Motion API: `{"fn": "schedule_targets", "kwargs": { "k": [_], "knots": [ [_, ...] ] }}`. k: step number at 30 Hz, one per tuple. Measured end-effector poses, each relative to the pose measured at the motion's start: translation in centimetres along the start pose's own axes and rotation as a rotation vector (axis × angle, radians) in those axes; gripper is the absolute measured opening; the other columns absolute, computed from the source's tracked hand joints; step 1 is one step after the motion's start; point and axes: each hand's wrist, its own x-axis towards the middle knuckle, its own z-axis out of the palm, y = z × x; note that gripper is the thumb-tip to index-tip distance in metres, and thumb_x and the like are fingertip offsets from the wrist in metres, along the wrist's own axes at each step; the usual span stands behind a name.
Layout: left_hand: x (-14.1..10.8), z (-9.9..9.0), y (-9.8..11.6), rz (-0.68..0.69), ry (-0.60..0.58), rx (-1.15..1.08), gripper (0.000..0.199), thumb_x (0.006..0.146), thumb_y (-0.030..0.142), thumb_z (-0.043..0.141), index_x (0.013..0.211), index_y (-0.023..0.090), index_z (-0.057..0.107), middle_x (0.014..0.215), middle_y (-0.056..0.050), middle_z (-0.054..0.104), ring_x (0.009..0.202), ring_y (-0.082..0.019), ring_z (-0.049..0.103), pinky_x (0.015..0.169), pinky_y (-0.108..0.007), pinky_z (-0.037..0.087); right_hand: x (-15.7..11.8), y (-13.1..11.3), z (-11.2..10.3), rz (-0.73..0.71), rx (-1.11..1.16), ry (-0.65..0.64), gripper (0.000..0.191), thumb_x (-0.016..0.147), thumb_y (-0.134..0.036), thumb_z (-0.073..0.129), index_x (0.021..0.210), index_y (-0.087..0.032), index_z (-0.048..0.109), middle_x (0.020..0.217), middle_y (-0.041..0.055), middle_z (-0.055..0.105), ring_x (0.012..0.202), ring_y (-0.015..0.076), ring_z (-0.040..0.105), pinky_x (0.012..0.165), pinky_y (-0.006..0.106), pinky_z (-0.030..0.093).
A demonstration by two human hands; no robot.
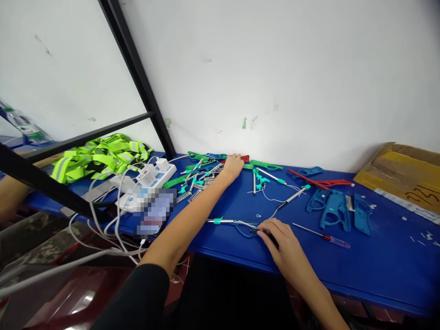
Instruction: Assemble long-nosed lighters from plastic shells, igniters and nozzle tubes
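Note:
My left hand reaches to the back of the blue table, fingers bent down over a red plastic piece in a pile of parts; what its fingertips grip is hidden. Near the front edge, my right hand pinches a small black part joined to white wires. Beside it lie a blue plastic shell and a metal rod with a green clip. A screwdriver with a clear red handle rests to the right of this hand.
Blue shells and red pieces lie at the right, before a cardboard box. On the left are a power strip, cables, a phone, fluorescent straps and a black frame. Another person's arm shows at the far left.

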Motion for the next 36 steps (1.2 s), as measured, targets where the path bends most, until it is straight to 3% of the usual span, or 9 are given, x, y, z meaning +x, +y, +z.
{"fn": "schedule_targets", "kwargs": {
  "k": [6,9,12,14,19,24,27,31,36],
  "knots": [
    [-0.9,-2.3,-1.2,-0.003,0.01,-0.025,0.041,0.106,0.039,0.072,0.14,0.017,0.066,0.141,-0.013,0.067,0.122,-0.028,0.07,0.102,-0.051,0.062,-0.2,0.2,0.0,0.032,0.008,-0.031,0.009,0.11,-0.029,0.059,0.112,-0.027,0.068,0.109,0.0048,0.076,0.096,0.0233,0.073,0.089,0.038,0.055],
    [-3.3,-2.8,-1.3,-0.02,-0.004,-0.072,0.029,0.111,0.035,0.062,0.129,0.015,0.072,0.128,-0.014,0.075,0.124,-0.032,0.07,0.111,-0.057,0.054,-0.4,0.3,0.0,0.049,0.011,-0.043,0.009,0.11,-0.029,0.061,0.115,-0.027,0.068,0.112,0.0049,0.075,0.099,0.0236,0.072,0.092,0.039,0.055],
    [-6.4,-2.4,-0.7,-0.015,-0.07,-0.113,0.029,0.111,0.03,0.056,0.111,0.013,0.079,0.11,-0.017,0.08,0.115,-0.034,0.073,0.108,-0.054,0.053,-0.5,0.3,0.1,0.056,0.018,-0.052,0.01,0.109,-0.029,0.062,0.118,-0.028,0.067,0.114,0.0045,0.075,0.101,0.024,0.071,0.094,0.04,0.054],
    [-8.1,-2.1,-0.3,-0.023,-0.098,-0.132,0.026,0.108,0.023,0.056,0.112,0.015,0.08,0.116,-0.017,0.08,0.115,-0.033,0.072,0.104,-0.051,0.054,-0.5,0.2,0.0,0.055,0.022,-0.059,0.011,0.109,-0.027,0.063,0.119,-0.029,0.067,0.115,0.0045,0.075,0.103,0.0243,0.071,0.094,0.04,0.054],
    [-10.9,-2.6,0.5,-0.013,-0.086,-0.188,0.028,0.106,0.032,0.065,0.125,0.016,0.077,0.134,-0.02,0.073,0.13,-0.041,0.062,0.106,-0.058,0.051,-0.3,0.0,-0.3,0.054,0.04,-0.081,0.011,0.11,-0.023,0.058,0.115,-0.028,0.067,0.114,0.0053,0.075,0.108,0.0246,0.072,0.096,0.04,0.054],
    [-12.8,-3.6,2.4,0.076,-0.057,-0.267,0.032,0.114,0.024,0.048,0.133,0.02,0.073,0.138,-0.014,0.071,0.124,-0.033,0.064,0.104,-0.051,0.052,0.0,-0.6,-0.8,0.058,0.033,-0.092,0.014,0.112,-0.025,0.055,0.117,-0.029,0.069,0.115,0.0044,0.076,0.11,0.0238,0.072,0.098,0.039,0.054],
    [-11.9,-4.1,3.2,0.132,-0.054,-0.295,0.03,0.114,0.029,0.049,0.129,0.019,0.074,0.133,-0.013,0.073,0.122,-0.032,0.067,0.1,-0.046,0.055,0.2,-1.0,-1.0,0.058,0.036,-0.109,0.018,0.113,-0.024,0.053,0.118,-0.028,0.069,0.114,0.0047,0.076,0.108,0.023,0.072,0.096,0.039,0.054],
    [-7.4,-4.1,3.5,0.179,-0.06,-0.279,0.024,0.109,0.025,0.059,0.12,0.012,0.076,0.121,-0.017,0.076,0.114,-0.033,0.072,0.097,-0.045,0.056,0.2,-1.0,-1.0,0.075,0.042,-0.108,0.012,0.112,-0.025,0.057,0.117,-0.027,0.068,0.115,0.005,0.076,0.109,0.0231,0.072,0.097,0.039,0.053],
    [-2.2,-2.2,5.7,0.322,-0.091,-0.254,0.027,0.105,0.01,0.056,0.122,0.01,0.077,0.134,-0.019,0.073,0.122,-0.032,0.07,0.101,-0.043,0.053,0.1,-0.9,-0.9,0.077,0.047,-0.116,0.01,0.111,-0.026,0.059,0.116,-0.027,0.068,0.115,0.006,0.076,0.11,0.0241,0.072,0.099,0.041,0.054]
  ]
}}
